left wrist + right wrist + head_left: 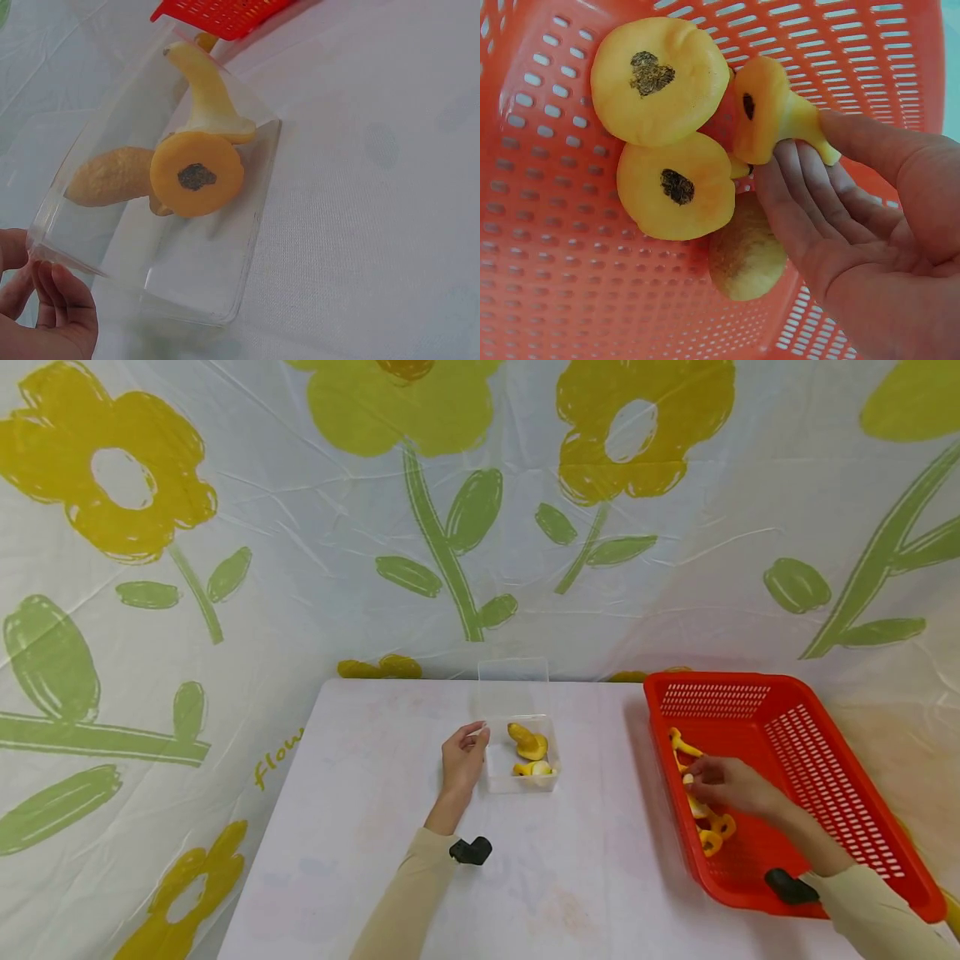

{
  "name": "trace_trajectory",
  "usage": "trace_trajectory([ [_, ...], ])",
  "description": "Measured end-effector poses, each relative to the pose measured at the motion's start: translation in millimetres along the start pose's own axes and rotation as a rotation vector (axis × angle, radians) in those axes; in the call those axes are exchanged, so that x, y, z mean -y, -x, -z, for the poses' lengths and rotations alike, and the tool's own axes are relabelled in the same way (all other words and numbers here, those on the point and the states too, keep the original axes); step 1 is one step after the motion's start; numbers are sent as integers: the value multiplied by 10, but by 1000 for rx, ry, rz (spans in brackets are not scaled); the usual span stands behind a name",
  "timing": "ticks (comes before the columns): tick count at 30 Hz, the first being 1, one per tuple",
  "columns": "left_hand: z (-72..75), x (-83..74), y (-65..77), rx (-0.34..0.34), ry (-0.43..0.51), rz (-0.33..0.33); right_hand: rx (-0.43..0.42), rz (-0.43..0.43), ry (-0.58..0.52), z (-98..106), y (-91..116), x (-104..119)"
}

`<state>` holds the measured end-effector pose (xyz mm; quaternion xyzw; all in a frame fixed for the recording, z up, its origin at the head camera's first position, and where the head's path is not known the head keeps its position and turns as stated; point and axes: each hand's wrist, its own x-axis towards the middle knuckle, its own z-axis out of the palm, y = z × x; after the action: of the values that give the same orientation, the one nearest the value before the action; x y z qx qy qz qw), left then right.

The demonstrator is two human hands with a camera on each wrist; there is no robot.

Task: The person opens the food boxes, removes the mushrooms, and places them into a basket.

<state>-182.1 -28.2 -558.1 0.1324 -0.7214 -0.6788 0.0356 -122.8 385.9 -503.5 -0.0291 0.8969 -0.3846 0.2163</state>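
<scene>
My left hand (462, 762) pinches the left rim of a clear plastic box (517, 785), thumb and fingertips at its corner in the left wrist view. Inside the box lie yellow mushrooms: a brownish one (530, 743) at the back and a paler-stemmed one (525, 769) in front. An orange cap (217, 154) with a dark centre faces the left wrist camera. Over the left side of a red basket (780, 852), my right hand (738, 787) holds a small yellow mushroom (761, 112) by its stem between thumb and fingers. Several other mushrooms (660, 82) lie beneath and beside it.
The box's clear lid (513, 685) stands raised at the back, near the far edge of the white table (337, 827). Perforated walls surround the basket, which stands at the table's right. A flowered cloth (300, 527) hangs behind and at both sides.
</scene>
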Motion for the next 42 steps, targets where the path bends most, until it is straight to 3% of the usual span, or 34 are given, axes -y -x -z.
trace_trajectory([
  [10, -10, 6, -19, 7, 16, -5, -17, 6, 18, 41, -3, 101],
  [24, 2, 12, -4, -7, -5, 16, -212, 103, -39, 84, -61, 478],
  [32, -3, -4, 4, -12, -16, 11, -218, 177, -119, 71, -138, 723],
  [42, -2, 2, 1, -7, -8, 15, -207, 230, -208, -93, -309, 949],
])
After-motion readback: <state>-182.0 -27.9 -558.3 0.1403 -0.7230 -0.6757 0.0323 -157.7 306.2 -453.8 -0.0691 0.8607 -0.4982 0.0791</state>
